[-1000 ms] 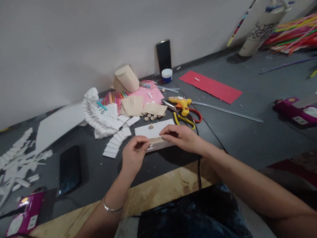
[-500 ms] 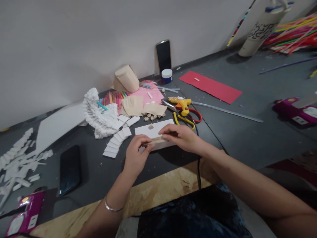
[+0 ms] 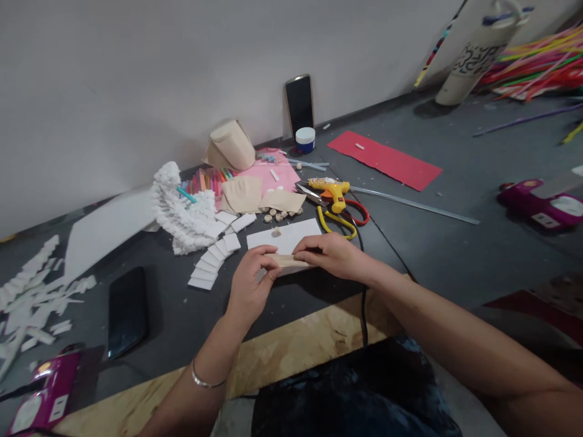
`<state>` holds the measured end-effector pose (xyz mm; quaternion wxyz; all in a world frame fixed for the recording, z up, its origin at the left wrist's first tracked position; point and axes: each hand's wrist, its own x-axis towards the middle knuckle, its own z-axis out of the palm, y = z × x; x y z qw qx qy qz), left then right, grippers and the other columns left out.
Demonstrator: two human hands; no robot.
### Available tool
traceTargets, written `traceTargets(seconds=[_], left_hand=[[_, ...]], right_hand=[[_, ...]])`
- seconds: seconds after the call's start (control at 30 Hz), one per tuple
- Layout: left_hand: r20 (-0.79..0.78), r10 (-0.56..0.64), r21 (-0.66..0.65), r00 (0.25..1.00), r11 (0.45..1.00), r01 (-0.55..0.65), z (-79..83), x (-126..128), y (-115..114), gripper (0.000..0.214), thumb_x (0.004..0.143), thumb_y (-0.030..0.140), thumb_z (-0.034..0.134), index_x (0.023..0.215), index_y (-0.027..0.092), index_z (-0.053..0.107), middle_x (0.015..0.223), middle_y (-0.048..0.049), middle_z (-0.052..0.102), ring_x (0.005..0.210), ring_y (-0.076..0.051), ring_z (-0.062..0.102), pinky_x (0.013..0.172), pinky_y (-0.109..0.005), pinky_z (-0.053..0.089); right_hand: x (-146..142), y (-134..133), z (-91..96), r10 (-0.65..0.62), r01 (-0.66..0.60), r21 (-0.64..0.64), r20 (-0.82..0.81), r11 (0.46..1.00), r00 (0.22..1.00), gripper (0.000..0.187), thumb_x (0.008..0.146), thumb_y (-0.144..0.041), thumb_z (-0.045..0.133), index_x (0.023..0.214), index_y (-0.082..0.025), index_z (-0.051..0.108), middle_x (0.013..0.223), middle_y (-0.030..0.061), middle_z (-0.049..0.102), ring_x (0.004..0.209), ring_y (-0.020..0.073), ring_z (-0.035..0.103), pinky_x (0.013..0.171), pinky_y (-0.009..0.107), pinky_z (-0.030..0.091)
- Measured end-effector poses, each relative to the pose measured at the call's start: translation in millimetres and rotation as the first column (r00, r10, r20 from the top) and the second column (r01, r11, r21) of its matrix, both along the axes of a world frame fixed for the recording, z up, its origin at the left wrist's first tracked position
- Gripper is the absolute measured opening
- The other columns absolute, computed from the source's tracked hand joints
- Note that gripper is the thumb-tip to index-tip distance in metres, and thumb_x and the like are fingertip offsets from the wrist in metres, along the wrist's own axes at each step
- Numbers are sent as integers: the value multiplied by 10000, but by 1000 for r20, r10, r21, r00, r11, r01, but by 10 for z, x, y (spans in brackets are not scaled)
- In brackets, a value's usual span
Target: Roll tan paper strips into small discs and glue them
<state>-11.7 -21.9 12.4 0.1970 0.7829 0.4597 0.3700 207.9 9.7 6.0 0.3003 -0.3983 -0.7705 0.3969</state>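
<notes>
A narrow strip of beige paper (image 3: 288, 261) stretches between my hands, low over the near edge of a white board piece (image 3: 298, 235). My left hand (image 3: 251, 276) pinches its left end between thumb and fingers. At the other end, my right hand (image 3: 330, 255) has its fingers closed on the strip from above. A small beige curl (image 3: 276, 232) lies on the white board, and several rolled beige paper bits (image 3: 280, 215) sit just behind it, beside folded beige paper (image 3: 283, 200).
Close behind my right hand lie a yellow glue gun (image 3: 334, 191) and scissors with yellow handles (image 3: 339, 224). White square pieces (image 3: 212, 262) fan out at left, near a black phone (image 3: 127, 311). Magenta devices stand at both sides. A red paper strip (image 3: 387, 159) lies at back right.
My right hand has slid slightly along the strip, and more of the beige strip now shows between my hands. The left hand keeps its pinch.
</notes>
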Motion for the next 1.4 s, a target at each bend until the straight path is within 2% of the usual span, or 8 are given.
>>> traceTargets(seconds=[0.17,0.3,0.57,0.73,0.83,0.97,1.17,1.4], left_hand=[[-142,22,215,990,977,10,34,5,-15,75,871,262,614,821,222,652,1161,-76,649,1123,-230,552,961,-402,443],[-337,95,381,937,924,43,43,25,-57,222,839,286,665,1060,263,675,1075,-81,665,1059,-245,546,959,-411,379],[-414,108,386,904,920,67,-17,70,-73,22,839,210,639,837,230,649,1007,-63,662,1003,-232,542,895,-387,344],[-426,137,440,894,895,73,-19,69,-63,183,864,212,617,1042,249,644,1009,-60,684,993,-224,547,925,-393,326],[-450,144,470,881,877,96,-1,68,-62,144,869,223,621,1002,257,664,915,-52,680,931,-214,549,894,-385,330],[-475,95,412,875,902,126,28,77,-54,29,872,238,624,858,230,648,902,-35,692,925,-208,556,875,-386,326],[-562,95,244,822,968,55,19,79,-23,32,900,209,582,884,213,609,947,-17,705,929,-197,570,859,-390,306],[-575,35,104,818,994,31,-67,70,3,84,925,248,548,886,223,619,867,-11,687,858,-196,563,813,-381,296]], right_hand=[[2,5,-16,-11,10,25,13,1000,1000,142,880,-242,580,878,-181,709,795,14,729,685,116,626,627,207,420],[-10,-29,36,-21,21,52,16,998,1000,138,875,-235,571,867,-176,695,785,18,722,680,118,620,641,216,426],[-18,-65,83,-14,14,13,11,1000,1000,104,852,-203,581,850,-174,681,716,-13,683,625,97,579,597,192,401],[-5,-43,64,-44,44,62,10,997,999,117,867,-217,574,838,-167,675,722,-6,675,635,98,572,608,195,394],[-14,-38,35,-6,6,47,11,999,1000,107,865,-193,577,863,-174,682,743,-6,688,649,97,583,617,195,397],[-24,-14,-29,-15,14,64,18,998,1000,78,851,-187,614,902,-186,674,780,0,695,677,114,600,632,210,421],[-1,29,-84,-51,-20,452,145,892,988,115,878,-270,614,926,-175,658,920,75,673,877,202,560,792,311,425],[-57,40,-187,-105,-103,494,376,863,921,80,846,-248,658,888,-182,675,876,61,642,848,204,510,719,317,332]])
